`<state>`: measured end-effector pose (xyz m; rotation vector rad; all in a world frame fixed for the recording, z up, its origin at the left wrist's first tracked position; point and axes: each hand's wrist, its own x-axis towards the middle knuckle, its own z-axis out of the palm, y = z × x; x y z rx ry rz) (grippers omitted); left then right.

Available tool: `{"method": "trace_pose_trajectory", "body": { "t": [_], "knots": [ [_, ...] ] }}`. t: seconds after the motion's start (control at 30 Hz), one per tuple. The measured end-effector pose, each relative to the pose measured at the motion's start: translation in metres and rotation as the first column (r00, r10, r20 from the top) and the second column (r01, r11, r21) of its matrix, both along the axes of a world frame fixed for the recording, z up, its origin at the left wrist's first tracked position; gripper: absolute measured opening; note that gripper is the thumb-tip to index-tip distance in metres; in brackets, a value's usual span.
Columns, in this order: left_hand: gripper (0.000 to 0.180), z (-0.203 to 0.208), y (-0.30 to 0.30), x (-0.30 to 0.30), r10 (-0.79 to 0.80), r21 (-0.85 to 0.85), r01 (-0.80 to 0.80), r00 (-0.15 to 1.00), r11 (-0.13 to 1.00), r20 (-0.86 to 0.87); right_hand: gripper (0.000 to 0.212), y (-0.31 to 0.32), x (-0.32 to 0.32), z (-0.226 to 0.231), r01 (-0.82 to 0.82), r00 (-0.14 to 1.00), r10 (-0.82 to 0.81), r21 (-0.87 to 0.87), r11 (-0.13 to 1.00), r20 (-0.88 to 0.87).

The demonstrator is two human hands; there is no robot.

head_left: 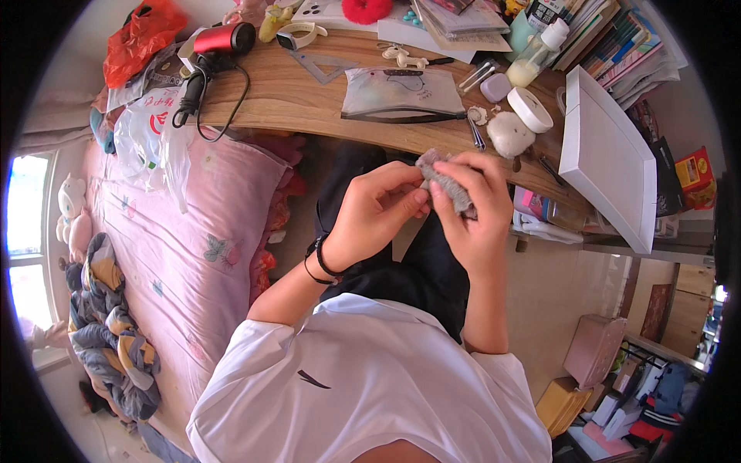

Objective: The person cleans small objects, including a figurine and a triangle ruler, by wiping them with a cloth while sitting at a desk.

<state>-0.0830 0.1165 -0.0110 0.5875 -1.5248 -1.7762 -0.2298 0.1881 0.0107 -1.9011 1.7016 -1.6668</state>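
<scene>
A small grey fuzzy thing [451,191] with a pinkish end, perhaps a little plush, is held up above my lap near the desk's front edge. My right hand [480,197] wraps its fingers around it from the right. From the other side, my left hand [390,199] has thumb and forefinger pinched together at the edge of the grey thing. Whether those fingertips grip part of it or something tiny is hidden. On the desk just beyond my right hand lie a white fluffy round thing [509,134] and a small metal clip-like tool [476,133].
The wooden desk [301,104] carries a clear zip pouch [401,94], a red hair dryer [224,38] with its cord, a pump bottle [538,55] and a white box lid [606,158]. To my left is a bed with a pink sheet [177,247].
</scene>
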Motion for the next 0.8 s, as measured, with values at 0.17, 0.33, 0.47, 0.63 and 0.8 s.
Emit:
{"method": "trace_pose_trajectory", "body": {
  "t": [0.17, 0.33, 0.47, 0.63, 0.8],
  "knots": [
    [0.011, -0.001, 0.003, 0.004, -0.019, 0.002, 0.018, 0.998, 1.000, 0.067, 0.032, 0.001, -0.005, -0.003, 0.015, 0.998, -0.013, 0.043, 0.999, -0.061],
    [0.014, 0.006, -0.001, 0.002, -0.036, 0.108, 0.026, 0.995, 0.994, 0.094, 0.032, -0.007, -0.015, -0.005, 0.137, 0.982, -0.139, -0.025, 0.990, -0.128],
    [0.017, -0.006, 0.000, 0.006, -0.010, 0.044, 0.007, 0.998, 0.999, 0.067, 0.040, 0.003, 0.000, -0.004, -0.051, 0.988, 0.052, 0.012, 0.999, -0.147],
    [0.023, 0.001, -0.001, 0.001, 0.001, -0.075, 0.006, 0.996, 0.997, 0.091, 0.030, -0.007, -0.022, -0.007, 0.212, 0.966, -0.218, -0.052, 0.976, -0.142],
    [0.029, 0.000, 0.001, -0.001, 0.055, 0.051, -0.058, 0.997, 0.997, 0.060, 0.024, 0.001, -0.018, -0.002, 0.141, 0.990, -0.143, -0.100, 0.985, -0.005]
  ]
}}
